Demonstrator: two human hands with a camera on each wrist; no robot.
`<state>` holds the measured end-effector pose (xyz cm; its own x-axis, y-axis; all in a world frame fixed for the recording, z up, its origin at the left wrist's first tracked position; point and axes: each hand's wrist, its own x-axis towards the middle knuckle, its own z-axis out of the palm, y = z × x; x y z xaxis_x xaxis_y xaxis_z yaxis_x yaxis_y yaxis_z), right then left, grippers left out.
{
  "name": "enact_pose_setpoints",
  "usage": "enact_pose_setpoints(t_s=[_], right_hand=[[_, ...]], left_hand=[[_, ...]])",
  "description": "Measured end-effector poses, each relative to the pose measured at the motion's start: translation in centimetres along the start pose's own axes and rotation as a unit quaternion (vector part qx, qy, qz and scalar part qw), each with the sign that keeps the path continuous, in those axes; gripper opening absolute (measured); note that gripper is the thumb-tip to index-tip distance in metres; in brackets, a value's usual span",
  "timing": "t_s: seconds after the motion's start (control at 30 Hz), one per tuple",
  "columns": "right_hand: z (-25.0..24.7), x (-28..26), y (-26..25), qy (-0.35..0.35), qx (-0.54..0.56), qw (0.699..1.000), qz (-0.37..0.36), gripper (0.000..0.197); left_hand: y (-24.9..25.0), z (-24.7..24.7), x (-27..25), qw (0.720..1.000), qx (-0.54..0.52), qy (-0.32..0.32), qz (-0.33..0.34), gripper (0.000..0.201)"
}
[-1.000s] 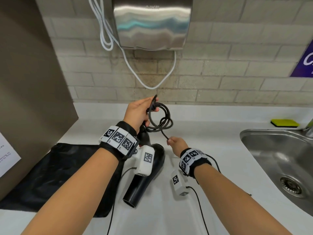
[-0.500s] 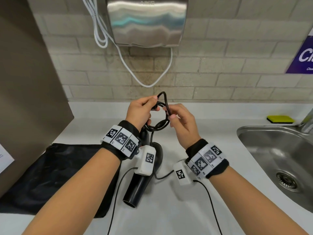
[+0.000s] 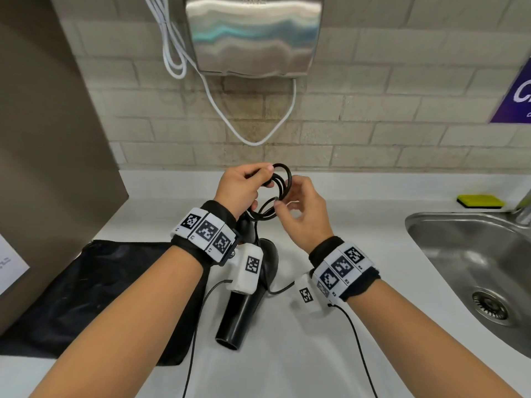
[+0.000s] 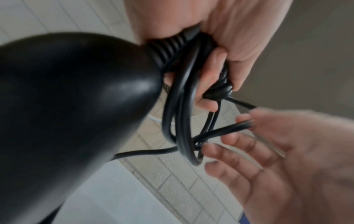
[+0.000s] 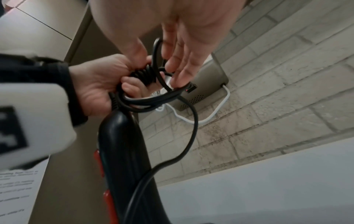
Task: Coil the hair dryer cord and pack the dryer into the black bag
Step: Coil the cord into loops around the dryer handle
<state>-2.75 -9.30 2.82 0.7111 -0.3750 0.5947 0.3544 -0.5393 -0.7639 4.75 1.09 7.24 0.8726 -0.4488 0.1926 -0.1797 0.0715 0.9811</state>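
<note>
My left hand [image 3: 253,180] is raised over the counter and grips the coiled loops of the black hair dryer cord [image 3: 285,179] together with the ribbed cord sleeve [image 4: 168,50] at the handle's end. The black hair dryer [image 3: 244,308] hangs below that hand, nozzle down near the counter. My right hand [image 3: 287,209] is beside the coil, pinching a cord strand [image 4: 226,128] between thumb and forefinger, with its other fingers loosely spread. A loose length of cord [image 5: 191,136] trails down. The black bag [image 3: 94,291] lies flat on the counter to the left, under my left forearm.
A steel sink [image 3: 474,254] is set into the white counter [image 3: 330,354] at the right, with a yellow sponge [image 3: 480,201] behind it. A metal hand dryer [image 3: 253,33] with a white cable [image 3: 253,142] hangs on the tiled wall. A brown panel [image 3: 48,168] stands at left.
My right hand rose from low near the counter up to the coil, bringing more cord into loops at my left hand. The left hand has kept hold of the coil.
</note>
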Motion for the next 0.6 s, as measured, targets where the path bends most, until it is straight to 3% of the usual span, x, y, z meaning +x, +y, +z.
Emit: enact_pose_setpoints(t_s=[0.1, 0.27, 0.37, 0.43, 0.53, 0.6], right_hand=[[-0.4, 0.7, -0.4, 0.041, 0.03, 0.999, 0.018, 0.004], [-0.2, 1.2, 0.3, -0.014, 0.009, 0.998, 0.065, 0.032], [-0.7, 1.6, 0.1, -0.019, -0.021, 0.995, 0.094, 0.039], [-1.1, 1.6, -0.5, -0.018, -0.008, 0.997, 0.072, 0.035], [-1.5, 1.2, -1.1, -0.014, 0.046, 0.998, 0.051, 0.013], [-1.6, 1.4, -0.9, 0.006, 0.074, 0.996, 0.053, 0.018]], left_hand=[[-0.1, 0.0, 0.0, 1.0, 0.013, -0.005, 0.001, 0.012], [0.1, 0.2, 0.0, 1.0, 0.017, -0.022, -0.007, 0.015], [0.2, 0.4, -0.3, 0.998, 0.044, -0.043, 0.012, 0.015], [0.3, 0.5, -0.4, 0.997, 0.059, -0.041, 0.024, 0.017], [0.6, 0.6, -0.5, 0.997, 0.066, -0.043, 0.028, 0.021], [0.7, 0.8, -0.7, 0.996, 0.061, -0.051, 0.028, 0.018]])
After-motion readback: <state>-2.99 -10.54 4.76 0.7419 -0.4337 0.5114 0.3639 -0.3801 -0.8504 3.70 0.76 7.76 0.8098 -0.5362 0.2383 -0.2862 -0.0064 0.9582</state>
